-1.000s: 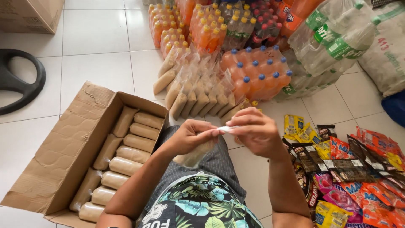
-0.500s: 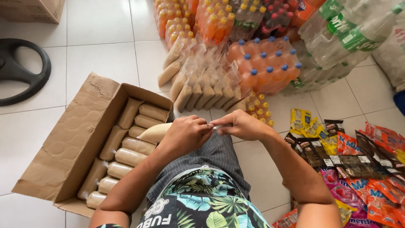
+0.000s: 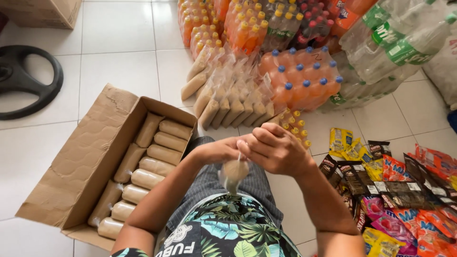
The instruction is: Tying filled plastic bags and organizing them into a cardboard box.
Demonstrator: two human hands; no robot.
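Observation:
My left hand (image 3: pixel 216 151) and my right hand (image 3: pixel 275 148) meet over my lap and both grip the twisted neck of a small clear bag of tan powder (image 3: pixel 235 172). The bag hangs upright below my fingers. To my left an open cardboard box (image 3: pixel 83 166) holds several filled tan bags (image 3: pixel 152 157) lying in rows. A row of more tan bags (image 3: pixel 227 102) leans against drink packs just beyond my hands.
Shrink-wrapped packs of orange drink bottles (image 3: pixel 304 78) and clear bottles (image 3: pixel 395 43) stand on the tiled floor ahead. Colourful snack sachets (image 3: pixel 395 190) lie spread at the right. A black steering wheel (image 3: pixel 26 81) lies at the far left, another box (image 3: pixel 43 12) at the top left.
The bag lay sideways toward the box half a second ago; now it hangs down from my fingers, turned upright. My hands have stayed together over my lap.

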